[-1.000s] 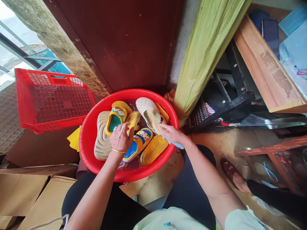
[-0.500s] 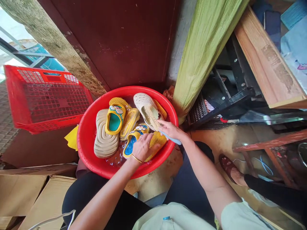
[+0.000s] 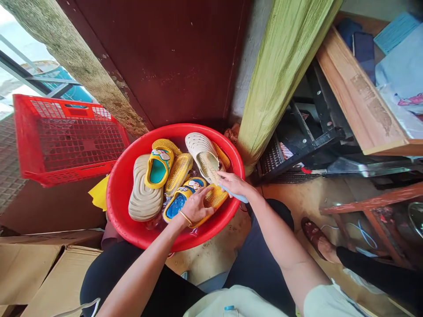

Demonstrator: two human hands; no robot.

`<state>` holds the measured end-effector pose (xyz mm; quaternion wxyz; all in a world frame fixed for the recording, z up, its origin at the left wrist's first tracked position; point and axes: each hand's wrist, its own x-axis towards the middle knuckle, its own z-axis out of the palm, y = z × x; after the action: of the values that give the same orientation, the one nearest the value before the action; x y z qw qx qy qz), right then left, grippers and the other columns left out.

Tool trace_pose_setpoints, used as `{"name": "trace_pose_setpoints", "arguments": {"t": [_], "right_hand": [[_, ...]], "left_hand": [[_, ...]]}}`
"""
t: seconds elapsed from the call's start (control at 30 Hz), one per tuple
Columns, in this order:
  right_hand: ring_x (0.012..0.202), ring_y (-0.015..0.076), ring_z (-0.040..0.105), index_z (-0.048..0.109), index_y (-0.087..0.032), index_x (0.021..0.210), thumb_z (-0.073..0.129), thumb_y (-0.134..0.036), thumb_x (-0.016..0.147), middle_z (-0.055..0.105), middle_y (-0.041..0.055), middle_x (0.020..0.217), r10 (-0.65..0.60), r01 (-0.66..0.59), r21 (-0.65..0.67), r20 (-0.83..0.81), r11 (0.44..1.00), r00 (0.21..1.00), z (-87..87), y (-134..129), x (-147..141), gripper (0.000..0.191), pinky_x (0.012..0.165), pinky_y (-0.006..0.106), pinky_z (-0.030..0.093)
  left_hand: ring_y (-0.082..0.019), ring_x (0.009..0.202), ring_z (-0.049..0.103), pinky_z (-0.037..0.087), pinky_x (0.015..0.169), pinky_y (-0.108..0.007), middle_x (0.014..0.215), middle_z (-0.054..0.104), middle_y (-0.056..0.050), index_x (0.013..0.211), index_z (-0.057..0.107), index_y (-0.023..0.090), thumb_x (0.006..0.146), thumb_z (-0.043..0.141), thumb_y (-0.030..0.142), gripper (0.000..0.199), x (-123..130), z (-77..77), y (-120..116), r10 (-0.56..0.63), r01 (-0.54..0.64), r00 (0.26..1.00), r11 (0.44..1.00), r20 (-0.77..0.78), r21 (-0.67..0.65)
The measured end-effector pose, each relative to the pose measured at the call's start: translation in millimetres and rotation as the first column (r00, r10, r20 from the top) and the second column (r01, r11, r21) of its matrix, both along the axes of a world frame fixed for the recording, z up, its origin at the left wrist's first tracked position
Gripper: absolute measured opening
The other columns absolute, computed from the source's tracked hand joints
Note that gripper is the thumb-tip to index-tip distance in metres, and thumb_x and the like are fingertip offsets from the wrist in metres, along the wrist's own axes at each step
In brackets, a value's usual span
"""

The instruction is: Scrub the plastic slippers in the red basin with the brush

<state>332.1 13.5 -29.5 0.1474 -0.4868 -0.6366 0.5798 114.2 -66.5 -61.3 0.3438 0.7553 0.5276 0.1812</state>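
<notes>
A red basin (image 3: pixel 114 193) of water holds several clogs and slippers. My right hand (image 3: pixel 233 184), at the basin's right side, is closed round a brush with a blue handle (image 3: pixel 240 197) and pale bristles. The bristles lie by the opening of a white clog (image 3: pixel 199 144). My left hand (image 3: pixel 195 208) rests, fingers apart, on a yellow slipper with a blue inside (image 3: pixel 175 207); its palm side is hidden. Further left sit a yellow slipper with a green inside (image 3: pixel 157 171) and an upturned beige clog (image 3: pixel 145 207). A yellow sole (image 3: pixel 179 171) lies between them.
A red plastic crate (image 3: pixel 72 145) stands left of the basin, above cardboard boxes (image 3: pixel 33 264). Behind is a dark red panel (image 3: pixel 172 57); a green curtain (image 3: pixel 277 75) hangs to the right. Another person's sandalled foot (image 3: pixel 315 237) is at right, near a wooden table (image 3: pixel 363 97).
The yellow slipper with the blue inside has shifted slightly left under my left hand. My right hand keeps the brush by the white clog. The view has moved a little.
</notes>
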Motion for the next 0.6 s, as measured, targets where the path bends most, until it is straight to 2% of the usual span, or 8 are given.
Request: {"name": "trace_pose_setpoints", "arguments": {"t": [0.13,0.23,0.43,0.6], "right_hand": [[0.041,0.0084,0.052,0.046,-0.018,0.157,0.054,-0.033,0.106,0.066,-0.0034,0.069,0.008,-0.006,-0.064,0.029,0.998,1.000,5.5,2,3,0.054,0.037,0.018,0.042],[0.040,0.0082,0.052,0.044,-0.019,0.158,0.054,-0.034,0.107,0.066,-0.0044,0.067,0.007,-0.006,-0.075,0.017,0.997,1.000,8.2,3,7,0.055,0.037,0.018,0.041],[0.042,0.0091,0.055,0.042,-0.018,0.158,0.052,-0.037,0.106,0.069,-0.0035,0.070,-0.001,-0.014,-0.081,-0.184,0.997,0.983,11.3,3,12,0.056,0.039,0.018,0.043],[0.040,0.0089,0.051,0.040,-0.019,0.158,0.052,-0.039,0.104,0.067,-0.0041,0.072,-0.046,0.029,-0.050,-0.365,0.998,0.930,23.2,0,6,0.059,0.039,0.020,0.041]], "left_hand": [[-0.036,0.133,0.061,0.049,0.113,-0.050,0.149,0.057,-0.018,0.146,0.057,0.020,0.074,0.078,0.035,0.076,-10,13.4,3,-0.049,0.049,0.999,0.999,-0.015,-0.023],[-0.036,0.134,0.060,0.050,0.112,-0.050,0.151,0.056,-0.018,0.145,0.059,0.022,0.073,0.079,0.032,0.075,-13,19.9,0,-0.017,0.017,0.998,1.000,-0.053,0.014],[-0.035,0.137,0.058,0.045,0.117,-0.051,0.151,0.056,-0.016,0.144,0.060,0.022,0.075,0.077,0.036,0.072,-25,35.0,-2,-0.001,-0.001,1.000,0.998,0.029,0.065],[-0.034,0.140,0.055,0.041,0.121,-0.049,0.149,0.059,-0.014,0.140,0.064,0.022,0.076,0.076,0.043,0.068,-38,52.4,0,0.033,-0.041,0.991,0.997,0.131,0.060]]}}
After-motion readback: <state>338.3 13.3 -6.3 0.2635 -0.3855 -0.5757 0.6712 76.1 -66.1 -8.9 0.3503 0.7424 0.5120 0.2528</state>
